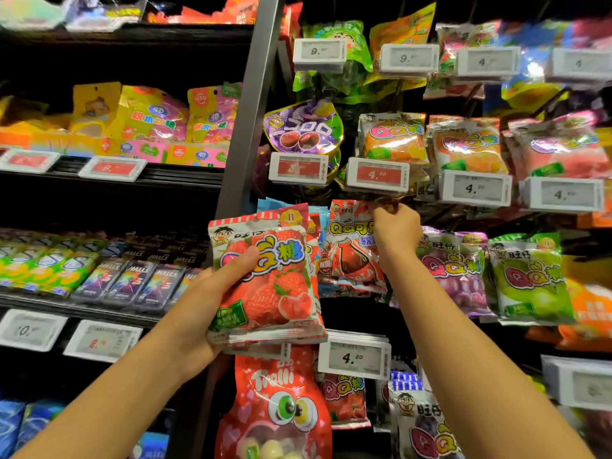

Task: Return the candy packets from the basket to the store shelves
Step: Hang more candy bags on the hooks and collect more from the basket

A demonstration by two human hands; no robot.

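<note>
- Right hand (395,228) pinches top edge of cola QQ gummy packet (351,256), at its peg, just under red 4.00 price tag (377,175).
- Left hand (212,293) grips strawberry QQ gummy packets (268,279), a stack, long axis upright, left of cola packet, overlapping its edge.
- Strawberry stock hangs below, behind 4.20 price tag (352,357); left hand nearer.
- Basket not in view.

left hand (212,293) gripping strawberry packet (268,279), before upright post (251,104) | right hand (395,226) right of it, pinching top of cola packet (351,246) | grape packet (453,273) further right | price tag (354,357) below cola packet
</note>
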